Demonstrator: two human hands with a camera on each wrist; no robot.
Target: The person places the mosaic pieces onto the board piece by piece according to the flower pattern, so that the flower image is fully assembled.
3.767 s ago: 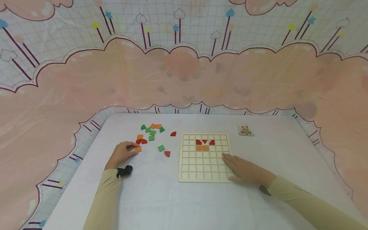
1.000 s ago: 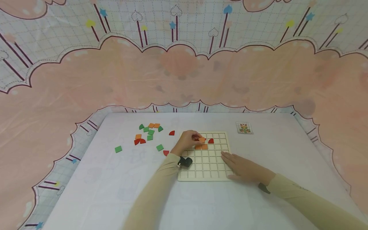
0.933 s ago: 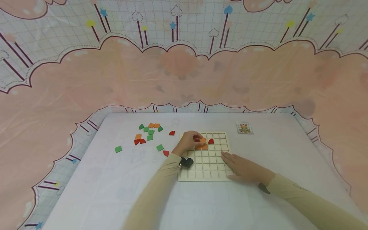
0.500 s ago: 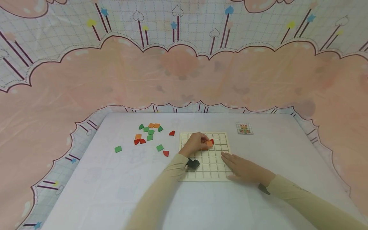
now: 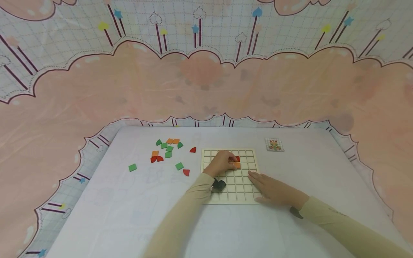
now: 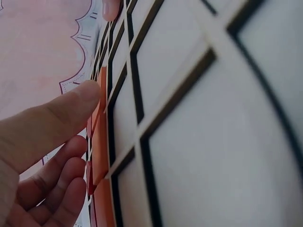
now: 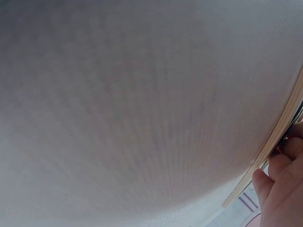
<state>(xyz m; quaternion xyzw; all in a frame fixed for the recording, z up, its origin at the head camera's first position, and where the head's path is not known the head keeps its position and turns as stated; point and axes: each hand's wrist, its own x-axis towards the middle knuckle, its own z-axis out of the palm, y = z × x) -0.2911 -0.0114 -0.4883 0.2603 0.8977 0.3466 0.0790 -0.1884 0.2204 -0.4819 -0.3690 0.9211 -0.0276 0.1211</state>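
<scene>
With thumb and fingertips my left hand (image 5: 222, 163) pinches an orange square tile (image 5: 237, 165) low over the wooden grid board (image 5: 231, 198). This tile lies just below a red quarter-circle tile (image 5: 237, 158). In the left wrist view the thumb (image 6: 57, 116) touches the tile's upright-looking edge, with more orange tiles (image 6: 102, 203) in line with it. The other board tiles are mostly hidden behind the left hand in the head view. My right hand (image 5: 274, 190) rests with extended fingers on the board's right edge; the right wrist view shows its fingers (image 7: 279, 165) there.
Loose green tiles (image 5: 168, 154), orange tiles (image 5: 155, 153) and red tiles (image 5: 186, 172) lie scattered left of the board. One green square (image 5: 132, 167) lies further left. A small pattern card (image 5: 274, 144) lies behind the board to the right.
My left hand has brought the orange square tile from the left pile to the board, then shifted right and down with it beneath the red quarter-circle. The right hand has stayed in place.
</scene>
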